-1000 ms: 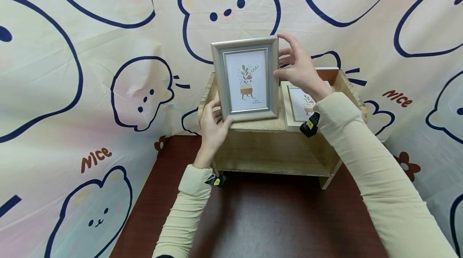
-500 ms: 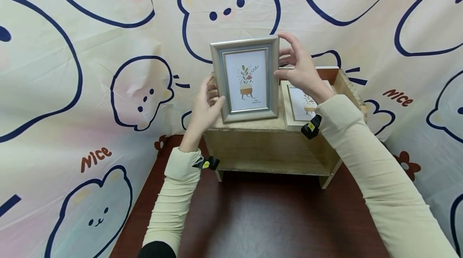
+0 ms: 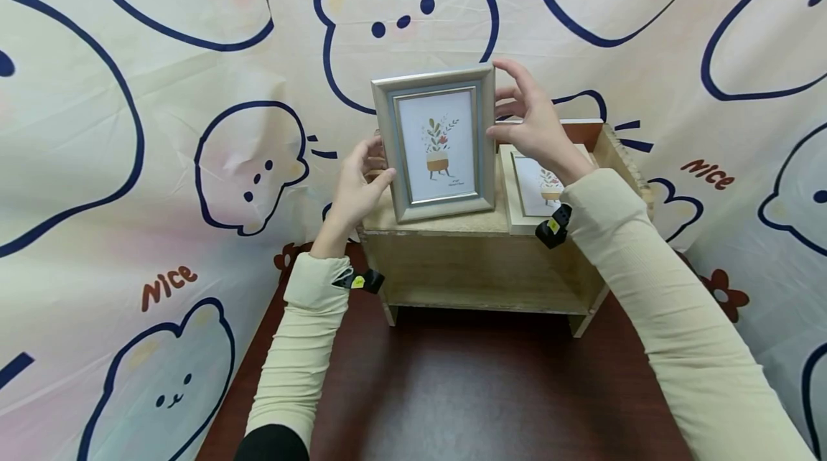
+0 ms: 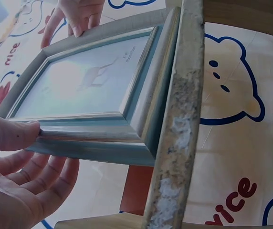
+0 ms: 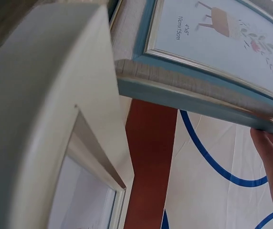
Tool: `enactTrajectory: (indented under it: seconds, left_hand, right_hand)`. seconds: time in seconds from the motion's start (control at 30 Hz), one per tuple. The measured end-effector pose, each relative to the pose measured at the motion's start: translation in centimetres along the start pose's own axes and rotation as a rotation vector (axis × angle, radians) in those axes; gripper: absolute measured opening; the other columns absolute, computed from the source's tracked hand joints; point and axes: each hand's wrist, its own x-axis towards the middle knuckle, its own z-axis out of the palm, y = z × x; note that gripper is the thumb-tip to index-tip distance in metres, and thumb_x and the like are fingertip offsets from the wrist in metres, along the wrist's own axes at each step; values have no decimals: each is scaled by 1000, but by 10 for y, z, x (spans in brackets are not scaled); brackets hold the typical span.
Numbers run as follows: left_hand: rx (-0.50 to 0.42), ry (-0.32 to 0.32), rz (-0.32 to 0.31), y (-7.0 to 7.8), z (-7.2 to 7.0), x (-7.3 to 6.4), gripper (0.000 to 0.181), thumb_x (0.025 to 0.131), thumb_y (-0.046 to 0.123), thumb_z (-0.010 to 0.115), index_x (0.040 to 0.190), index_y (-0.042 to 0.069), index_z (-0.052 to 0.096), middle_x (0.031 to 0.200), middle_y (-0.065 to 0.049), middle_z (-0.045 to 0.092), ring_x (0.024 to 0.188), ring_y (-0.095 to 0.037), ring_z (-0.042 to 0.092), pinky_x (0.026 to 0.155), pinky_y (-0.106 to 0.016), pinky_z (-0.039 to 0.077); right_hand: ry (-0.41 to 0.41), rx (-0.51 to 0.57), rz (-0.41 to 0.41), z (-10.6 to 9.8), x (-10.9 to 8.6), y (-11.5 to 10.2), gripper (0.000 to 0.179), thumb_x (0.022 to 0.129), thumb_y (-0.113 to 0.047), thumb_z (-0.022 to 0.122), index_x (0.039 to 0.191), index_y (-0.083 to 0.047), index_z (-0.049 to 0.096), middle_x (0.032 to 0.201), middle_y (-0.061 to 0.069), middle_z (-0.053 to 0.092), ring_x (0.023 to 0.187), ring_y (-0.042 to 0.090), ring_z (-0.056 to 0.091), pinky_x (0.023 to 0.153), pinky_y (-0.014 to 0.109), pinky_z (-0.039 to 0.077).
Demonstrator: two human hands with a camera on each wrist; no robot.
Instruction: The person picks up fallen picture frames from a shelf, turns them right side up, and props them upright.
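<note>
A: The left hand has gone up from the silver picture frame's lower corner to partway up its left edge; from my end, the right hand looks unmoved.

B: Are the fingers gripping?

A: Both sets, I'd say. The left's are slightly parted, thumb on the front rim, the others curled around the side. The right's thumb meets the right edge while its index finger reaches the top corner; that pinch is narrow. I can't tell how firmly either presses.

B: Why hold it so?

A: The frame stands near the front edge of the wooden shelf's top, leaning a little left. Holding opposite sides probably steadies it and leaves the picture uncovered.

B: And the cream frame?

A: Just beside it on the right, partly behind that forearm. I read the placing as side by side, so both show. The shelf stands on the table.
</note>
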Motion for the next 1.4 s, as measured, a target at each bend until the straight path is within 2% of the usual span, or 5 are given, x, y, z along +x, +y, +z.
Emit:
enactTrajectory:
  seconds: [0.43,0.7,0.9,1.07,1.4]
  left_hand:
    - [9,91,100,2,9,-13,47,82,-10,58,126,-6,43,107,-19,53,90,-26,56,73,-28,47]
    - [39,132,161,4,17,-19,45,81,-9,60,123,-7,45,105,-20,55,89,-25,56,71,-28,47]
    - [78,156,172,4,20,-22,45,81,-8,60,123,-7,46,104,-19,56,87,-23,57,69,-27,47]
    - [82,172,184,5,21,-25,46,80,-8,62,123,-7,46,107,-21,55,88,-27,56,69,-29,47]
    - [142,223,317,3,30,-30,43,76,-10,64,116,-10,49,101,-23,54,83,-29,57,67,-37,51]
  right_hand:
    - [-3,-19,8,3,9,1,83,78,18,54,141,-30,26,119,12,52,101,24,56,77,36,49]
    - [14,-37,19,3,7,-7,79,80,16,54,140,-27,27,121,12,51,106,24,54,86,39,47]
    - [126,-31,-31,11,4,-9,62,83,-13,64,137,-20,36,114,9,52,98,19,52,82,35,47]
    - [245,-113,11,25,1,-19,62,81,-40,64,134,-22,38,109,5,54,94,15,51,75,33,45]
    - [322,-139,96,41,1,-31,77,75,-51,65,136,-18,31,113,8,51,94,18,52,77,30,43]
